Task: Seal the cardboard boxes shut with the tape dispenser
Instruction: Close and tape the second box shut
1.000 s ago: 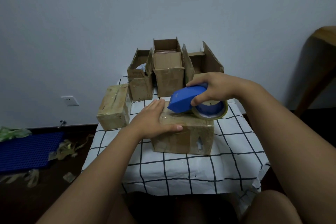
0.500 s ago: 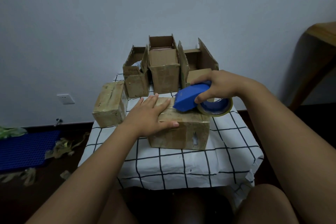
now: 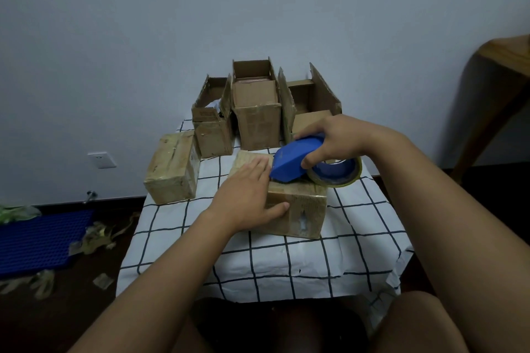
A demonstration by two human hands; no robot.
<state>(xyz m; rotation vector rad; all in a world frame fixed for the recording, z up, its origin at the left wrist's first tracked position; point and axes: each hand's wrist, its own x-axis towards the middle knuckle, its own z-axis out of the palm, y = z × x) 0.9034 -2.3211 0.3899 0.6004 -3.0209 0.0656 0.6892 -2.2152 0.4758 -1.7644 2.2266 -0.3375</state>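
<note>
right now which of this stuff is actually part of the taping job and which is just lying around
Part of the job:
- blue tape dispenser, gripped by the right hand
- closed box under the left hand
- three open boxes behind
- taped box at left

Lying about:
- tape scraps on the floor
- blue mat
- wall socket
- wooden furniture

- A plain pale grey-blue wall (image 3: 258,3) fills the upper half, dimly and evenly lit.
- A white wall socket (image 3: 101,159) sits low on the wall, left of the table.
- A small table under a white cloth with a black grid (image 3: 358,241).
- Dark floor (image 3: 86,281) with a blue mat (image 3: 40,238) and crumpled tape scraps (image 3: 97,238).
- A wooden table edge (image 3: 510,57) at far right.
</note>
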